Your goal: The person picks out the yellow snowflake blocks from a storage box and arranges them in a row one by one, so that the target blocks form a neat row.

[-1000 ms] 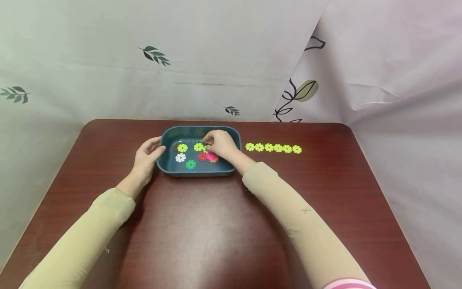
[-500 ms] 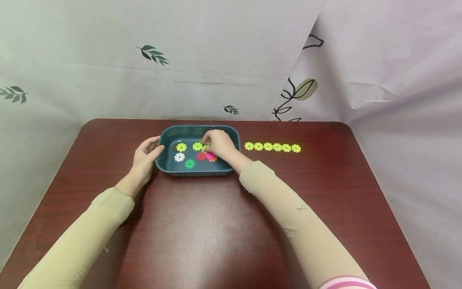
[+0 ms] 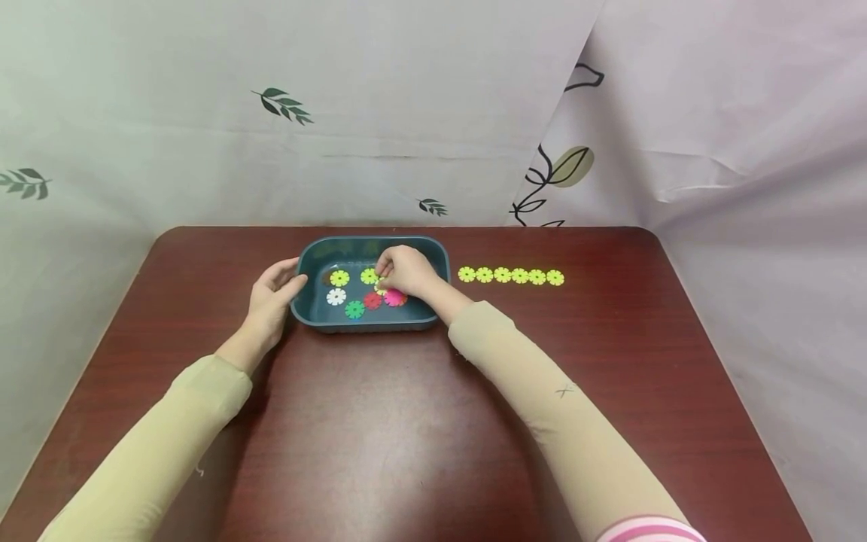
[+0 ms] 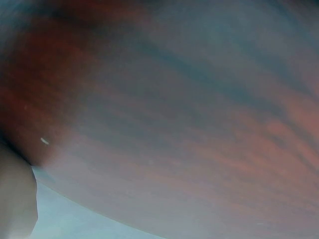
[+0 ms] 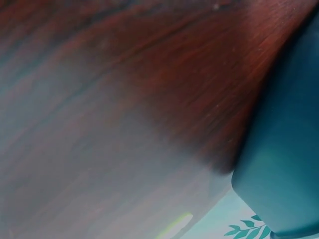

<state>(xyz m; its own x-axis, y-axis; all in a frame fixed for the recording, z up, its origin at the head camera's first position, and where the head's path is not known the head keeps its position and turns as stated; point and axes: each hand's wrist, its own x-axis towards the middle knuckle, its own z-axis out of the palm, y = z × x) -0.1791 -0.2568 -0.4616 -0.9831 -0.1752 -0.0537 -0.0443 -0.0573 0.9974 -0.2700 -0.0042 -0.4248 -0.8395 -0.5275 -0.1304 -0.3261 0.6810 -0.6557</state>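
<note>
In the head view a dark blue-green tray (image 3: 369, 327) stands at the back of the table. My left hand (image 3: 269, 301) grips its left end, thumb over the rim and fingers along the outside. My right hand (image 3: 409, 272) reaches into the tray and pinches a yellow flower-shaped disc (image 3: 381, 287), partly covered by the fingers. Around it lie two other yellow discs, a white disc (image 3: 336, 296), a green disc (image 3: 354, 309), a red disc (image 3: 372, 301) and a pink disc (image 3: 395, 298), which overlaps an orange one.
Right of the tray, several yellow discs (image 3: 502, 275) lie in a straight row on the brown table (image 3: 379, 421). A pale curtain (image 3: 379, 113) with leaf prints hangs behind the table. The right wrist view shows the tray's outer wall (image 5: 284, 164).
My right fingers have shifted slightly left and down with the yellow disc. The red disc has slid a little away from the pink one. The left hand stays on the tray.
</note>
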